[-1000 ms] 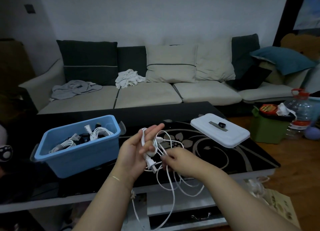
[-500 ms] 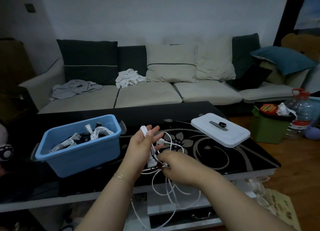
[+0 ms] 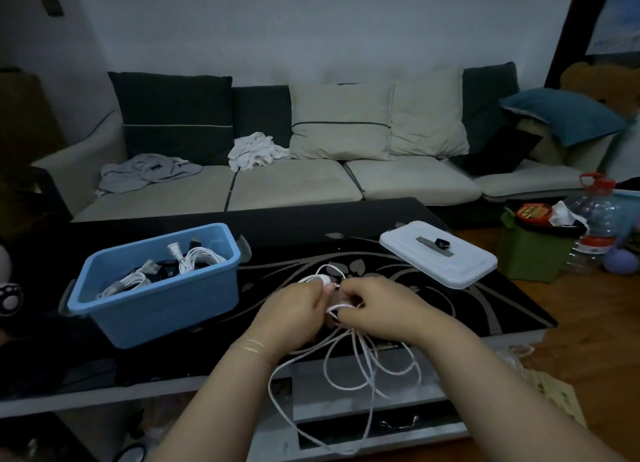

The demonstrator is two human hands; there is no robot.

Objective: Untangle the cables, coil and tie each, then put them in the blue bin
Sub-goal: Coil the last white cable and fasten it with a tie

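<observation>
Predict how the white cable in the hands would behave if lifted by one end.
The white cable is probably floppy: its loops sag below the left hand and right hand. It likely weighs little, being thin. Its loops cross each other, so it may well snag rather than hang straight.

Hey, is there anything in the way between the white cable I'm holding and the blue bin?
Nothing visible blocks it. Both the left hand and right hand grip the white cable, and the blue bin sits open-topped to their left, its white lid off on the table to the right. Coiled cables already lie inside.
</observation>
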